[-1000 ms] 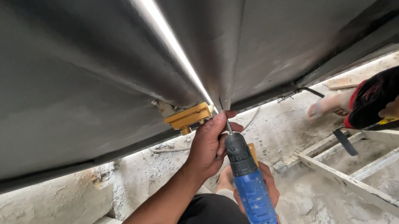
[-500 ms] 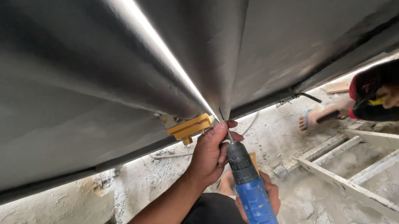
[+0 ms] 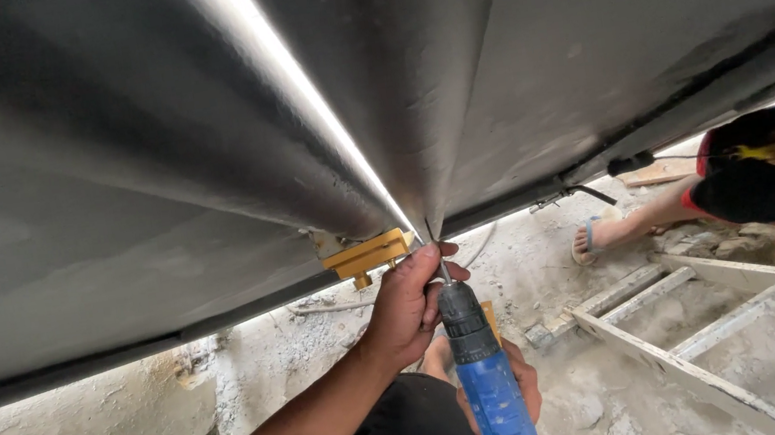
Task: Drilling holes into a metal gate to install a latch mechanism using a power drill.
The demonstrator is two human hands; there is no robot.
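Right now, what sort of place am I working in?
Probably a building site: rough dusty ground, a wooden ladder lying flat, dark metal panels overhead, and a blue power drill in your hands.

Dusty concrete floor (image 3: 633, 385) bears a wooden ladder (image 3: 686, 327)

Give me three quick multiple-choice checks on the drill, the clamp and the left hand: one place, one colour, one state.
1. The yellow clamp sits:
A. on the ladder
B. at the panel's lower edge
C. on the ground

2. The drill body is:
A. blue
B. red
C. green

3. The left hand is:
A. hanging free
B. flat on the panel
C. curled at the drill's bit end

B: the clamp grips the dark panel edge beside the seam.
A: blue casing, black chuck.
C: fingers wrap by the bit below the seam.
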